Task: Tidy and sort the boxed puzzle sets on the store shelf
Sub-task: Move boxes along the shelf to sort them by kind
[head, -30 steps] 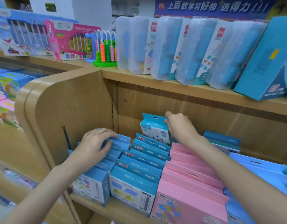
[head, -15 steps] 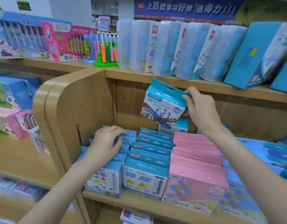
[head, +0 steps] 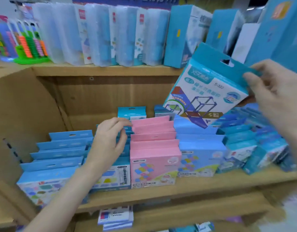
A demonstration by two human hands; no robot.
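My right hand (head: pixel 276 96) grips a teal-and-white puzzle box (head: pixel 206 91) by its hang tab, tilted in the air above the right half of the middle shelf (head: pixel 194 186). On that shelf stand rows of boxed sets: light blue ones (head: pixel 60 148) at the left, a teal row under my left hand, a pink row (head: pixel 152 148) in the middle, blue rows (head: pixel 198 148) and teal ones (head: pixel 244 144) to the right. My left hand (head: pixel 109 141) hovers with fingers apart over the teal row, just left of the pink boxes. Two teal boxes (head: pixel 132 113) stand at the back.
The upper shelf carries translucent plastic cases (head: pixel 101 36), tall blue boxes (head: pixel 183 36) and a colourful abacus (head: pixel 32 47). A wooden side panel (head: pixel 22 118) closes the shelf on the left. Flat packs (head: pixel 116 216) lie on the shelf below.
My right hand has pulled the teal box from the back of the shelf and carried it up and to the right. My left hand shifted right from the light blue row towards the pink boxes.
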